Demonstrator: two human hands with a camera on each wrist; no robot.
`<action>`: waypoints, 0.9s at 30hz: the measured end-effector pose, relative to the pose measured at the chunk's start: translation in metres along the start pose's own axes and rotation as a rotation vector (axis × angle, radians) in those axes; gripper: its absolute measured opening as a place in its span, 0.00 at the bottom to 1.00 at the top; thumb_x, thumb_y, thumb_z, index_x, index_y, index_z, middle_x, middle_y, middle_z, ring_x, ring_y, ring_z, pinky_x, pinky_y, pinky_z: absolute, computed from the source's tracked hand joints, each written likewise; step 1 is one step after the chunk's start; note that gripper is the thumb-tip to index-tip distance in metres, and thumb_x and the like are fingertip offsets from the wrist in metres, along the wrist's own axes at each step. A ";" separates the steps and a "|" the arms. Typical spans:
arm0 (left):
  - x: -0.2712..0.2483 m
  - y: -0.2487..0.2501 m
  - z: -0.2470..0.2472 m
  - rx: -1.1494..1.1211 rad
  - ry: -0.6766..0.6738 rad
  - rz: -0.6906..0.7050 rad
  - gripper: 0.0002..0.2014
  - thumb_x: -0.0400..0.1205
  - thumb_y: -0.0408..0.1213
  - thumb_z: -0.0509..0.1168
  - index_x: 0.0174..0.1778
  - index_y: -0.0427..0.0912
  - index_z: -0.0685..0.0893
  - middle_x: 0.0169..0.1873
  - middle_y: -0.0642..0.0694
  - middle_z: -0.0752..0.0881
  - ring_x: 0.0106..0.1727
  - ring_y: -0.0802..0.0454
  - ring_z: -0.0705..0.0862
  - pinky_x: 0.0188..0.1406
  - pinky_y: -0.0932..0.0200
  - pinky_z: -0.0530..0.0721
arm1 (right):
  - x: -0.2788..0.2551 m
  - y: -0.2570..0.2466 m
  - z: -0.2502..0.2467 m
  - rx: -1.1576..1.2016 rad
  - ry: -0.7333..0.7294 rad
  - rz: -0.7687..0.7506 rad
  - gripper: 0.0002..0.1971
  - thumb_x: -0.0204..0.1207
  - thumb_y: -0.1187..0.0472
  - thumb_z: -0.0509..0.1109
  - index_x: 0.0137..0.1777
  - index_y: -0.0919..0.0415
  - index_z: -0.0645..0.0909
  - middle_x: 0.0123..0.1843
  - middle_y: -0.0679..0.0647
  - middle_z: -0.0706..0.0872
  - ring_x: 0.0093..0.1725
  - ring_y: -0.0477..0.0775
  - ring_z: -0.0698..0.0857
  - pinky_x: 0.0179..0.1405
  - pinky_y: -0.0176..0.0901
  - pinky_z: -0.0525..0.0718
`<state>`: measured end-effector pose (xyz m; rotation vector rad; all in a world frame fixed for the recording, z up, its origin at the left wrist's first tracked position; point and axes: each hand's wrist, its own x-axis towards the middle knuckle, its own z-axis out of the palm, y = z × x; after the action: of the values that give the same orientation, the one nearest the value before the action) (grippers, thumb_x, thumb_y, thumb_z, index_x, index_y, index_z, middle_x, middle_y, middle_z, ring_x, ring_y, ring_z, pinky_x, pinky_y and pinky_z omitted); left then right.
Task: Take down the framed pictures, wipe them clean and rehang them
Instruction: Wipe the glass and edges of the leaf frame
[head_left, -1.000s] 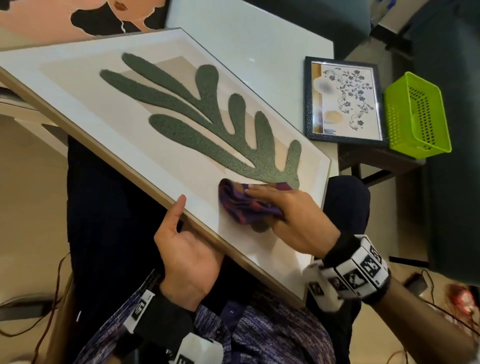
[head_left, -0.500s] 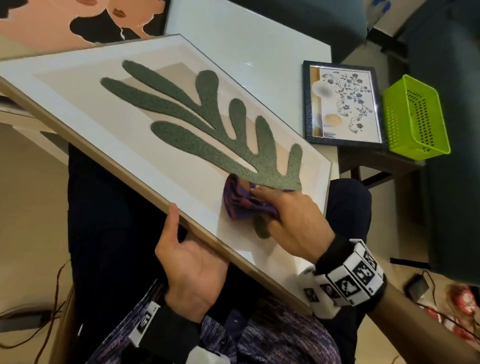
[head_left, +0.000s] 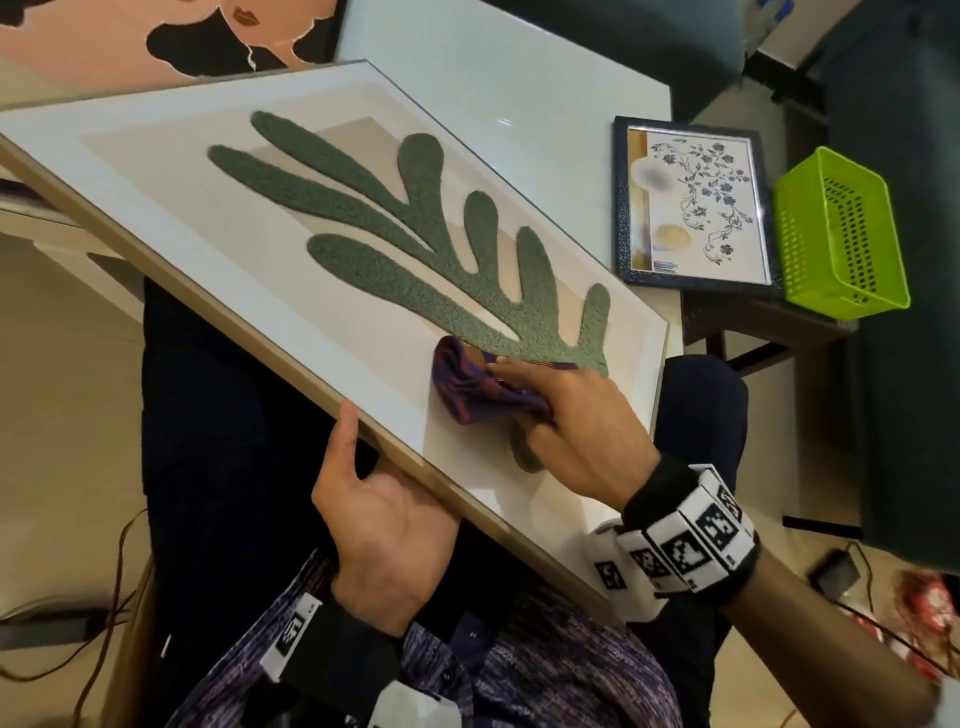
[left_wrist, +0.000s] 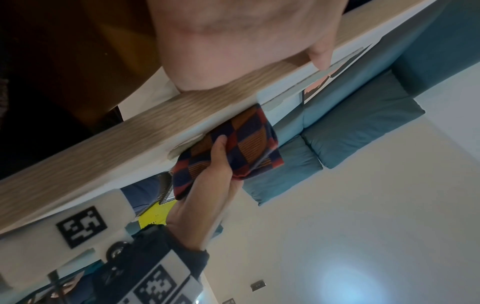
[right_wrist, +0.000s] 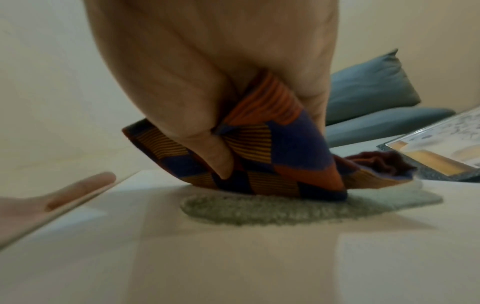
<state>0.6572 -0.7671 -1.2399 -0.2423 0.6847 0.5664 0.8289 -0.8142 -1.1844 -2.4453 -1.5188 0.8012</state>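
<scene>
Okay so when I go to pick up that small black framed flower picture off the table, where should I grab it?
Probably by its two long sides. The small black framed picture lies flat, glass up, on the white table, so come from above and pinch the frame edges. The green basket crowds its right side, so the near bottom edge by the table's end looks freer.

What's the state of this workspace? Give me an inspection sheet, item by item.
Surface: white table, glossy.
Job's things: large leaf picture tilted across the lap; checked cloth on its glass; small floral picture flat on the table; third picture at top left.
Clutter: green basket beside the floral picture.
Grippers: left hand grips the wooden frame edge; right hand holds the cloth.
Cables: wires on the floor.
Surroundings: teal sofa cushions.
</scene>
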 end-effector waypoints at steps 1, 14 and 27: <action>-0.001 0.000 0.000 0.004 -0.007 0.008 0.38 0.81 0.65 0.64 0.80 0.40 0.83 0.75 0.34 0.85 0.77 0.33 0.83 0.82 0.33 0.73 | 0.000 -0.002 0.000 -0.009 -0.003 -0.002 0.35 0.65 0.59 0.60 0.76 0.44 0.80 0.73 0.42 0.85 0.68 0.55 0.84 0.63 0.54 0.84; 0.000 0.003 -0.002 -0.015 -0.017 -0.063 0.46 0.82 0.74 0.57 0.74 0.34 0.87 0.71 0.30 0.87 0.66 0.32 0.91 0.59 0.34 0.91 | -0.012 -0.007 0.009 0.153 -0.099 -0.191 0.37 0.65 0.65 0.62 0.77 0.45 0.80 0.79 0.38 0.78 0.81 0.38 0.71 0.79 0.48 0.75; 0.005 0.007 0.004 -0.023 0.104 -0.058 0.35 0.87 0.65 0.58 0.73 0.37 0.87 0.67 0.29 0.89 0.70 0.30 0.87 0.79 0.33 0.75 | -0.030 0.035 -0.001 0.163 -0.263 -0.450 0.40 0.70 0.79 0.78 0.79 0.48 0.78 0.82 0.40 0.75 0.85 0.45 0.67 0.82 0.58 0.70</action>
<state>0.6583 -0.7579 -1.2405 -0.3135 0.7702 0.5089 0.8467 -0.8569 -1.1871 -1.8334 -1.9082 1.1234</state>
